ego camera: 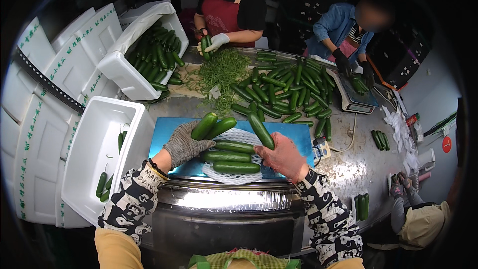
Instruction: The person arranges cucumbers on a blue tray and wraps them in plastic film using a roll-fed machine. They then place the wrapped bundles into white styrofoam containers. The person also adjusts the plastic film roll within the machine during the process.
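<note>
My left hand, in a grey knit glove, grips two cucumbers side by side. A single cucumber slants up from my right hand, which wears a worn reddish glove. Between and below my hands, three cucumbers lie in a row on a white foam net sleeve. The net rests on a shiny blue plate at the table's near edge. My right fingertips are close to the end of the topmost lying cucumber; whether they touch it I cannot tell.
A white foam box with a few cucumbers stands left; a tipped one spills cucumbers behind it. Beyond the plate are green trimmings and a cucumber pile. Co-workers handle cucumbers, one at a scale. A power strip sits right.
</note>
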`<move>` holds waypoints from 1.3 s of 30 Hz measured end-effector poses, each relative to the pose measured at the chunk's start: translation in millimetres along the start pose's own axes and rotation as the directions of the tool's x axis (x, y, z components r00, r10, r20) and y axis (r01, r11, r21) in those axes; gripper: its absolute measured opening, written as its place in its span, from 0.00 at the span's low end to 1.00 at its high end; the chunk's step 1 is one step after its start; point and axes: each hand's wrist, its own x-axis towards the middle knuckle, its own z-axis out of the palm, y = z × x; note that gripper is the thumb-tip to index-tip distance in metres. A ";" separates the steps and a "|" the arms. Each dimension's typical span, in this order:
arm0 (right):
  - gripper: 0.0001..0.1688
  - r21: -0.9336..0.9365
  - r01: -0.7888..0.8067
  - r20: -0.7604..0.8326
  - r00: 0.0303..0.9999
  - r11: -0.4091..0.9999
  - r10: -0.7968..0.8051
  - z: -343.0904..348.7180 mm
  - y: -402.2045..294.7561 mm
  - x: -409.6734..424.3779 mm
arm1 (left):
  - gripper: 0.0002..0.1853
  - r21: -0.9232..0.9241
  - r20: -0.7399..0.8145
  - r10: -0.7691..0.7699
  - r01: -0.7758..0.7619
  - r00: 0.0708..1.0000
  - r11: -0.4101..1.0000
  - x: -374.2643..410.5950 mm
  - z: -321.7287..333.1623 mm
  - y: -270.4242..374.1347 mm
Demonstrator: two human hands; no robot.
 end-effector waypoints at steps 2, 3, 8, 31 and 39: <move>0.21 0.009 -0.007 0.003 1.000 1.000 0.007 1.6 -0.8 0.0 | 0.27 -0.062 0.020 -0.063 0.064 0.998 0.996 5.2 5.7 -2.5; 0.21 0.009 0.054 -0.016 0.998 0.999 -0.054 2.7 3.6 2.4 | 0.27 -0.048 0.019 -0.033 0.034 0.999 0.998 10.4 8.3 -7.2; 0.20 0.030 0.188 -0.100 0.978 0.982 -0.184 6.3 3.9 15.0 | 0.29 -0.152 0.104 -0.073 0.089 0.992 0.984 17.7 9.6 -2.8; 0.34 -0.541 0.484 0.120 0.854 0.688 -0.506 27.7 -2.6 23.5 | 0.18 -0.463 -0.245 0.051 -0.163 0.968 0.871 -14.5 -9.9 -36.1; 0.59 0.590 0.151 0.336 0.847 0.793 -0.412 18.4 -42.2 3.7 | 0.27 -0.300 -0.146 0.153 -0.191 0.977 0.935 -30.6 0.6 -9.5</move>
